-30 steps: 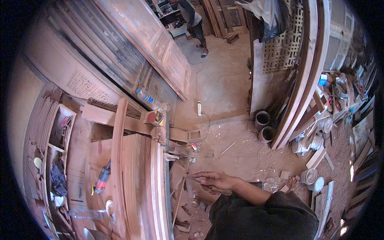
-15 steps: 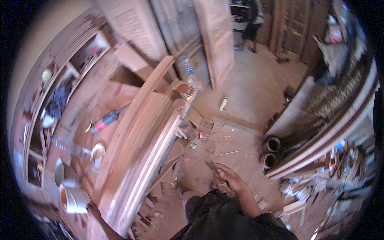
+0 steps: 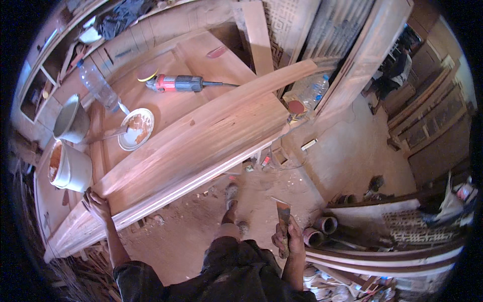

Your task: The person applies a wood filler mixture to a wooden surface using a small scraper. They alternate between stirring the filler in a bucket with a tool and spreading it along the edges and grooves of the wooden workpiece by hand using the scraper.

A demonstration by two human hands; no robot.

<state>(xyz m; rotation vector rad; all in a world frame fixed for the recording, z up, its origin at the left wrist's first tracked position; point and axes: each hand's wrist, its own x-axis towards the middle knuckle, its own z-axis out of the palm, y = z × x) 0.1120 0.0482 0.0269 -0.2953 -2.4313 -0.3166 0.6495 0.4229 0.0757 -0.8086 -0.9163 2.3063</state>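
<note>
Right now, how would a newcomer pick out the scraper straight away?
Start at the long wooden boards, then look down and right, across the dusty floor, to the person's right grip. The scraper points up the picture from it. Unlike the two round containers nearby, it is thin, flat and held.

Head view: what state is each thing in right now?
Right hand, closed around scraper
Scraper, held, blade stained
Left hand, open at the boards' edge
Boards, lying close together
White bucket, open, brown paste inside
White dish, smeared with brown paste
Grey container, open
Power tool, lying down, corded, running unclear
</note>
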